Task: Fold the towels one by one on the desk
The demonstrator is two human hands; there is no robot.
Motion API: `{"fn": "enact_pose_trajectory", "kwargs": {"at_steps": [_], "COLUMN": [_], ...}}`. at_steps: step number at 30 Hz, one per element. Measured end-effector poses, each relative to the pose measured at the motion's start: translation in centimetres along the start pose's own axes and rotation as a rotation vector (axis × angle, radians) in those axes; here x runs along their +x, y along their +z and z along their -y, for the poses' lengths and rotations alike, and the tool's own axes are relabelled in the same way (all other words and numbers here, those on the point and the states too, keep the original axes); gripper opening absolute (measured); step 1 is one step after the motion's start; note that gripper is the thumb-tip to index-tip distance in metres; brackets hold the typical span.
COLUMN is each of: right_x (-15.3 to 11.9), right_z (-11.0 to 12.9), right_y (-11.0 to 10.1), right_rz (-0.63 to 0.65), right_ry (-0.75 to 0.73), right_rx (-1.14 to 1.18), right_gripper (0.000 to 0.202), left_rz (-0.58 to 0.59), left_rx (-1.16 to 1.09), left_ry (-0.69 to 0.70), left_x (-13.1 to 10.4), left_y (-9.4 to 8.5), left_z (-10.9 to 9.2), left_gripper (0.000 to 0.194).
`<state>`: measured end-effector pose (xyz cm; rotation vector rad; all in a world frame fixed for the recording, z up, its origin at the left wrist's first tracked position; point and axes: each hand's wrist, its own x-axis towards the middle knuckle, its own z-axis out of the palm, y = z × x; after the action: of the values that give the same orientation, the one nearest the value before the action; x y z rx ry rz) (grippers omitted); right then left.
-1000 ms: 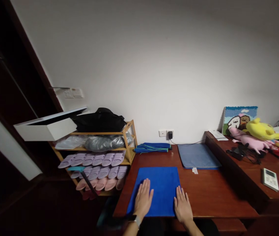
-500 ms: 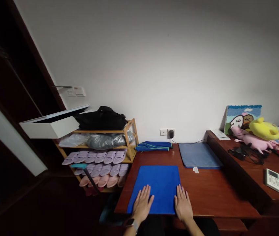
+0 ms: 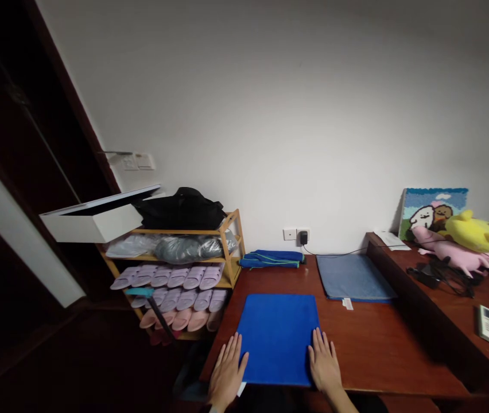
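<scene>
The blue cloth [image 3: 279,338] lies flat at the near side of the brown desk [image 3: 373,344], right in front of the person, reaching about to the front edge. I'd take it for light, soft and floppy, in no danger of breaking, though folded layers might slide over each other; its side edges or near corners look the best places to take hold. Neither grip is pinching anything: the left hand [image 3: 227,364] rests palm down over the left edge, fingers straight, and the right hand [image 3: 325,358] lies just as flat along the right edge. From here the near-left corner is hidden under the left hand, and a white scrap [image 3: 241,389] poking out by it may be a label, too small to read. I can't count the layers, and the left wrist is cut off below.
</scene>
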<state>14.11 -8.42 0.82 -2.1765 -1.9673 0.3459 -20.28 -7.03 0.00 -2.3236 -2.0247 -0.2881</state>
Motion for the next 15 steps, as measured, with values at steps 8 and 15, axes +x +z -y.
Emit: {"fn": "enact_pose_trajectory", "kwargs": {"at_steps": [8, 15], "right_x": [8.9, 13.6], "right_z": [1.1, 1.0], "right_y": [-3.2, -2.3], "right_rz": [-0.021, 0.000], "right_ry": [0.010, 0.009], "right_rx": [0.019, -0.012], "right_gripper": [0.065, 0.067], "left_rz": [-0.028, 0.050], "left_rx": [-0.021, -0.091], "left_ry": [-0.001, 0.010], "left_x": [-0.1, 0.2], "left_y": [1.1, 3.2], "left_z": [0.7, 3.1], "left_gripper": [0.066, 0.065]}}
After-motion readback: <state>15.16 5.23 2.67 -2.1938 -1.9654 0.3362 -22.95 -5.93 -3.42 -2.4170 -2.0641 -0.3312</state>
